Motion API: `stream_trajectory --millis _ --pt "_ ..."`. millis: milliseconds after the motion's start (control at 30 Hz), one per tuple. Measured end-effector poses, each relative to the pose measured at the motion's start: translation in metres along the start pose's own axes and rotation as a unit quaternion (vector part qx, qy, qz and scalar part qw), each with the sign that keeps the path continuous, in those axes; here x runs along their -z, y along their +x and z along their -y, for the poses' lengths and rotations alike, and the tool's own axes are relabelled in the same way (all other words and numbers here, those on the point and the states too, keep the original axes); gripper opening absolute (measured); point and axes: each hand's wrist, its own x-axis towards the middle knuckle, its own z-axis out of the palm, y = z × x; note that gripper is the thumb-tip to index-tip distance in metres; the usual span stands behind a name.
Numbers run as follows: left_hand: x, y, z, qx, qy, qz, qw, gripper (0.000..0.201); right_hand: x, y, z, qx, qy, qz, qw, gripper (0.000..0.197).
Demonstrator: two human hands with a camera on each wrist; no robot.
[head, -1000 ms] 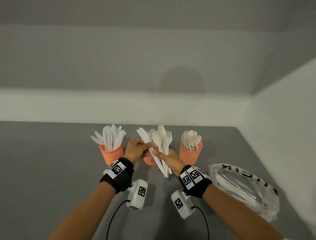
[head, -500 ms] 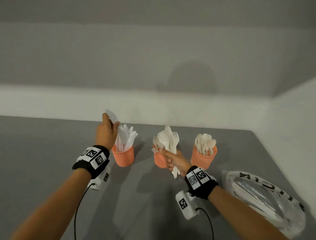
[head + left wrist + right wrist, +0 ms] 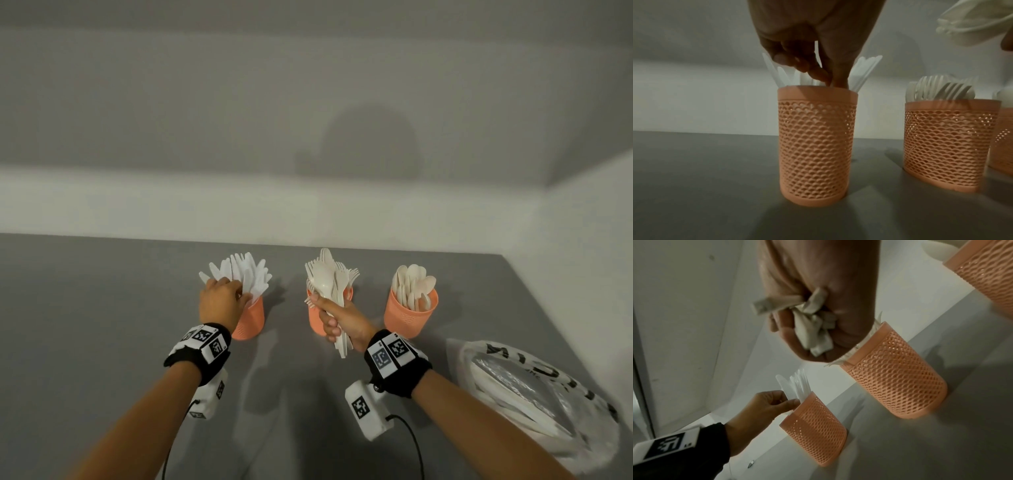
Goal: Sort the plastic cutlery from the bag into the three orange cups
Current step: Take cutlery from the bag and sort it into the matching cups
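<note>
The left hand (image 3: 221, 301) pinches a knife (image 3: 786, 388) at the left cup (image 3: 816, 146); jostling could tip it. The right hand (image 3: 342, 325), clenched on the mixed bundle (image 3: 330, 284), could spill pieces.

Grey tabletop (image 3: 85, 325) in corner; pale grey walls (image 3: 239, 120), dim light

Orange scale-lattice cups (image 3: 816, 142); white cutlery (image 3: 239, 274); grey table (image 3: 85, 308).
</note>
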Motion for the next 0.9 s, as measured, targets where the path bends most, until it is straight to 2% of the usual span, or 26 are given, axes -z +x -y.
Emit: stream_trajectory --millis 100,167,233,333,400,433,500,567,600,667,733,800,900 --pt "0.006 -0.001 -0.007 0.029 -0.017 -0.011 0.999 0.027 0.001 0.001 0.000 0.000 -0.005 0.009 1.000 0.021" --pt "0.012 -0.005 -0.013 0.059 -0.082 -0.047 0.994 0.030 0.002 0.002 -0.001 -0.002 -0.007 0.011 1.000 0.021" --pt "0.020 -0.011 -0.022 0.076 -0.178 -0.095 0.976 0.032 0.002 0.002 -0.002 -0.008 -0.007 0.013 1.000 0.021" --pt "0.028 -0.026 -0.047 0.046 -0.306 -0.132 0.942 0.022 -0.001 0.002 -0.003 -0.027 0.005 0.018 0.999 0.017" --pt "0.026 -0.035 -0.060 0.016 -0.369 -0.123 0.921 0.013 -0.004 0.001 -0.002 -0.037 0.025 0.026 0.999 0.020" --pt "0.025 -0.039 -0.067 0.006 -0.400 -0.091 0.912 0.012 -0.006 0.000 -0.001 -0.044 0.037 0.032 0.998 0.024" --pt "0.024 -0.045 -0.079 0.007 -0.472 0.036 0.881 0.016 -0.007 -0.003 0.002 -0.061 0.063 0.049 0.995 0.030" --pt "0.028 -0.052 -0.093 0.032 -0.544 0.174 0.820 0.025 -0.009 -0.007 0.007 -0.078 0.088 0.081 0.990 0.029" --pt "0.030 -0.055 -0.099 0.041 -0.579 0.217 0.785 0.027 -0.011 -0.010 0.009 -0.086 0.090 0.100 0.987 0.029" --pt "0.030 -0.059 -0.110 0.040 -0.625 0.257 0.736 0.017 -0.012 -0.015 0.010 -0.100 0.079 0.128 0.984 0.031" --pt "0.029 -0.062 -0.118 0.043 -0.648 0.260 0.715 0.011 -0.013 -0.020 0.011 -0.109 0.057 0.142 0.982 0.039" --pt "0.027 -0.062 -0.126 0.063 -0.633 0.238 0.734 0.015 -0.009 -0.023 0.009 -0.115 0.031 0.142 0.983 0.041" --pt "0.024 -0.064 -0.140 0.077 -0.571 0.166 0.800 0.016 -0.006 -0.028 0.011 -0.067 -0.078 0.094 0.990 0.008"
